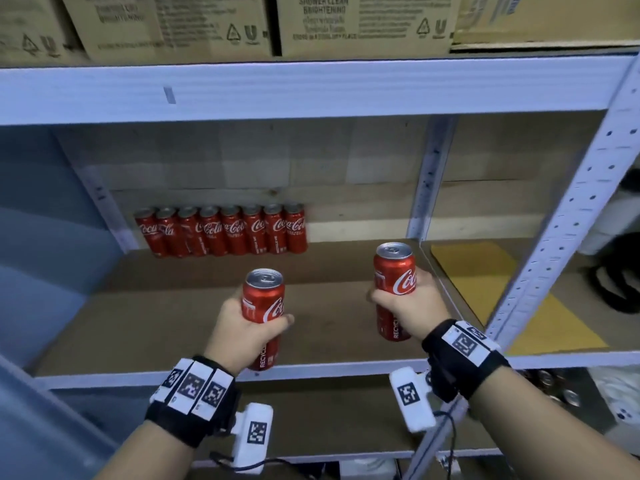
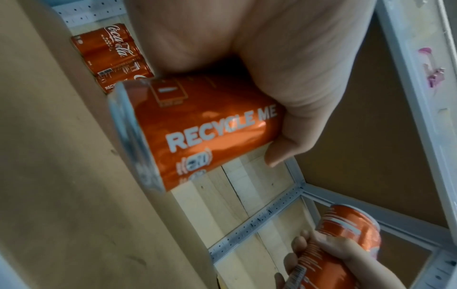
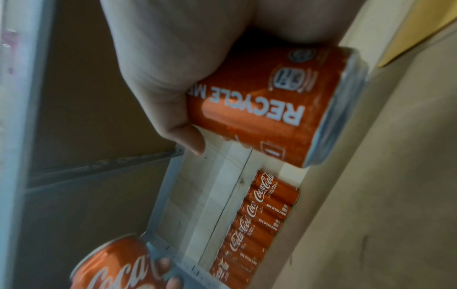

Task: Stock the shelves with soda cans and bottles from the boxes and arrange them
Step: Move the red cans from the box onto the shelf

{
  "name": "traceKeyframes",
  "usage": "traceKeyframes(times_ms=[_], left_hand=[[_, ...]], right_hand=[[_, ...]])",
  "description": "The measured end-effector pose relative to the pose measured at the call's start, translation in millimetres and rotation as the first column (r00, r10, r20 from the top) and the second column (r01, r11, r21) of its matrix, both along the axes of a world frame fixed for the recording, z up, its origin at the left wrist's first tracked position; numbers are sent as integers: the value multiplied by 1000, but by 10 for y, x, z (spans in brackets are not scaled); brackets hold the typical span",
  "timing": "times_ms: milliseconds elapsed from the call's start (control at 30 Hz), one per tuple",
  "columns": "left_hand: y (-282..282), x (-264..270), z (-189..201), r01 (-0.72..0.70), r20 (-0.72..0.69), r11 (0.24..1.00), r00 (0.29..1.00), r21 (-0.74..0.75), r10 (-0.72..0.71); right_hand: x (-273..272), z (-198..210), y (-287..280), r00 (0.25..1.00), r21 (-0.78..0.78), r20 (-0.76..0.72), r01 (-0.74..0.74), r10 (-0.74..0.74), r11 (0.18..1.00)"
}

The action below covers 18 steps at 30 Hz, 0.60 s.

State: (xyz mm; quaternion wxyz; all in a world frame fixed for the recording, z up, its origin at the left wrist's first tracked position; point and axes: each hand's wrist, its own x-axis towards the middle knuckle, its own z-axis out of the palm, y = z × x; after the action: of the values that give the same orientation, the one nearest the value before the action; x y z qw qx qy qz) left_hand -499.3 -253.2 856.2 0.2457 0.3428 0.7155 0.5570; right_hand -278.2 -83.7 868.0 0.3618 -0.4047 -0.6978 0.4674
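In front of me a white metal rack [image 1: 571, 202] with brown boards, pale wooden planks [image 1: 242, 161] behind — cardboard boxes [image 1: 363, 26] above, yellow floor patch [image 1: 554, 327] to my right.

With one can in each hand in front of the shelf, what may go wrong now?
1. The left hand grips its can low, so it may tip when set down.
2. Either can may knock the tight back row over.
3. The right can is near the upright and may hit it.
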Motion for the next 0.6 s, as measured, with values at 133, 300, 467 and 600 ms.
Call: traceKeyframes(times_ms=[133, 300, 467, 600], left_hand=[[-20, -424, -17, -8, 65, 1000, 998, 17, 7], [127, -705, -84, 25, 112, 998, 993, 65, -32], [473, -591, -204, 75, 72, 991, 994, 109, -83], [773, -328, -407, 94, 76, 988, 992, 124, -104]], right_hand=[[-401, -76, 37, 989, -84, -71, 121, -127, 989], [-575, -260, 223, 982, -106, -81, 162, -171, 981], [-512, -434, 494, 992, -112, -115, 37, -50, 993], [-411, -574, 693, 995, -136, -86, -62, 51, 989]])
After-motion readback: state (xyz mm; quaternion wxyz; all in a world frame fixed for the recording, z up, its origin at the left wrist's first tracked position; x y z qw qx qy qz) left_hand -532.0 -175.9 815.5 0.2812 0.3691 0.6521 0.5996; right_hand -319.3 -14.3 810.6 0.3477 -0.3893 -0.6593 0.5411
